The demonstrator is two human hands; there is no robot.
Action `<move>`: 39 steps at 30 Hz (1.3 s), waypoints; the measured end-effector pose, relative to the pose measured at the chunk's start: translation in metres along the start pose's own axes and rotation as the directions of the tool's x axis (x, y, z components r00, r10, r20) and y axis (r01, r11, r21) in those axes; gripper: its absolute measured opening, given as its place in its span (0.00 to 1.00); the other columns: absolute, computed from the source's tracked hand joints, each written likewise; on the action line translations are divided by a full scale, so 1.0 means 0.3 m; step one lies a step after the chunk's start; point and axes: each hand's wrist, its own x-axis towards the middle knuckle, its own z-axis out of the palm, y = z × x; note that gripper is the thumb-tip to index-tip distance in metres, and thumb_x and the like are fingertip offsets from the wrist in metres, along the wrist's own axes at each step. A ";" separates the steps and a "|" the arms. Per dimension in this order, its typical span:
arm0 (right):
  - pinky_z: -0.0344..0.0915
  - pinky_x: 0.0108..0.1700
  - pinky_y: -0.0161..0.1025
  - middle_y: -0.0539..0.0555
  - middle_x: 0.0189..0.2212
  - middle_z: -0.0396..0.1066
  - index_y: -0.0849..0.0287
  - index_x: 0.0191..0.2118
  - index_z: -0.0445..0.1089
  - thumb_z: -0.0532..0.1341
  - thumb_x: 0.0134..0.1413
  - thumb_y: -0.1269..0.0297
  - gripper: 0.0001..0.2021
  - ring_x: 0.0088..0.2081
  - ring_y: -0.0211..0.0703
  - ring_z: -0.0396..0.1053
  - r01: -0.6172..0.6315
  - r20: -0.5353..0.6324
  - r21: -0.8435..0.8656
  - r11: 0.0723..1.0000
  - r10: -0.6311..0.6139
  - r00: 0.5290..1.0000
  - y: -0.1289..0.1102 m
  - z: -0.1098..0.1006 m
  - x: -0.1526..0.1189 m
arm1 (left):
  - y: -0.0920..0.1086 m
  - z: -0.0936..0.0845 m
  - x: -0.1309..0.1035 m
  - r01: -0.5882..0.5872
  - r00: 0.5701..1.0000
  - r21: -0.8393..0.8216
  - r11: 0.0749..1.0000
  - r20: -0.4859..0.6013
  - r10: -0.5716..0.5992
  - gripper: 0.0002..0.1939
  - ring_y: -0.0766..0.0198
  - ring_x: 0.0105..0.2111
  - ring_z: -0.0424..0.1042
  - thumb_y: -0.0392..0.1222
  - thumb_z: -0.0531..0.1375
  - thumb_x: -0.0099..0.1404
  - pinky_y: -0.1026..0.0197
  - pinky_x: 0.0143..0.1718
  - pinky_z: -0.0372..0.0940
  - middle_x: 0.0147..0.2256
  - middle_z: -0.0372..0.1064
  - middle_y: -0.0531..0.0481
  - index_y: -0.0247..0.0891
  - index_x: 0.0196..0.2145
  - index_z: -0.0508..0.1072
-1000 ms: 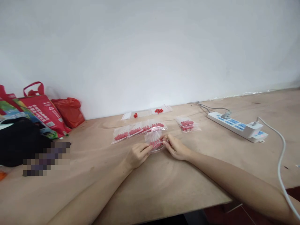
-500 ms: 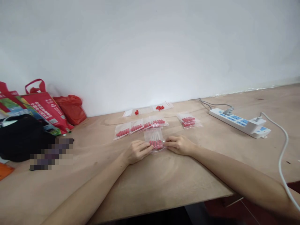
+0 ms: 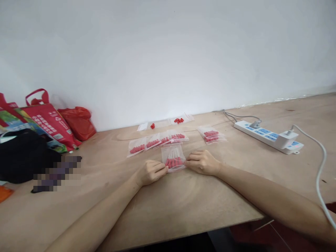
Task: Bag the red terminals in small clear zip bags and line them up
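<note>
A small clear zip bag (image 3: 173, 154) lies flat on the wooden table between my hands, with several red-ended sticks inside and their red ends toward me. My left hand (image 3: 152, 172) pinches its near left corner. At the near right edge of the same bag, my right hand (image 3: 201, 162) is closed with fingertips on the plastic. Just beyond lies an overlapping row of similar filled bags (image 3: 153, 142). Another small stack of filled bags (image 3: 211, 135) rests to the right.
Near the wall lie bags with loose red pieces (image 3: 179, 120). A white power strip (image 3: 267, 135) with cables is on the right. Red shopping bags (image 3: 49, 122), a red plastic bag (image 3: 78, 122) and a black cloth item (image 3: 26, 155) stand at left.
My left fingers have shifted slightly left, off the red ends to the bag's corner. More of the red ends shows, and the bag's near edge looks flatter.
</note>
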 end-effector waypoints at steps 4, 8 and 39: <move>0.51 0.27 0.35 0.50 0.22 0.66 0.58 0.28 0.67 0.48 0.57 0.69 0.13 0.26 0.36 0.60 -0.002 0.012 -0.041 0.999 0.003 1.000 -0.003 0.007 0.001 | 0.004 0.002 0.000 0.033 0.999 0.065 0.997 0.017 -0.034 0.08 0.73 0.16 0.62 0.31 0.52 0.61 0.67 0.17 0.53 0.17 0.64 0.56 0.36 0.25 0.65; 0.48 0.26 0.36 0.49 0.19 0.63 0.59 0.24 0.65 0.49 0.56 0.69 0.12 0.24 0.35 0.57 -0.013 -0.029 -0.064 0.998 0.012 1.000 -0.002 0.015 -0.003 | 0.002 0.004 -0.003 0.097 0.994 0.060 0.993 0.046 -0.100 0.10 0.73 0.16 0.60 0.32 0.52 0.61 0.66 0.17 0.52 0.17 0.63 0.56 0.36 0.22 0.64; 0.51 0.27 0.34 0.50 0.22 0.65 0.58 0.27 0.65 0.50 0.49 0.73 0.09 0.26 0.36 0.60 -0.148 -0.012 0.054 0.987 0.149 0.989 0.006 0.008 0.021 | -0.020 0.019 0.005 0.078 0.996 0.202 0.976 -0.064 -0.066 0.03 0.68 0.22 0.64 0.30 0.55 0.58 0.62 0.27 0.62 0.23 0.66 0.52 0.35 0.30 0.65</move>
